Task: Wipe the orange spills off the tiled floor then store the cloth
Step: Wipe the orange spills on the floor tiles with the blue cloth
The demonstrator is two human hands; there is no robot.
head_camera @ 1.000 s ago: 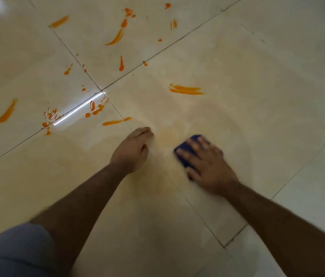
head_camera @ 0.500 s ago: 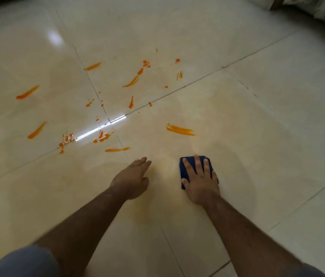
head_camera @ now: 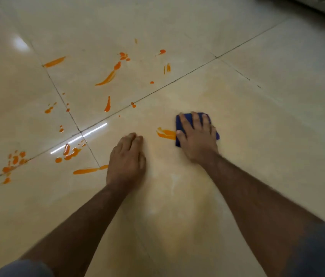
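Right hand (head_camera: 196, 140) flat on blue cloth (head_camera: 178, 124), long axis seemingly fore-aft

Glossy, smooth cream tiled floor (head_camera: 257, 156) bears wet, shiny orange spills (head_camera: 105, 78); the dark-blue cloth (head_camera: 179, 122) looks matt.

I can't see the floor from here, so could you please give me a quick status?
Right hand flat on the cloth, at an orange smear. Left hand resting on the floor. More spills unwiped; nothing in the way.
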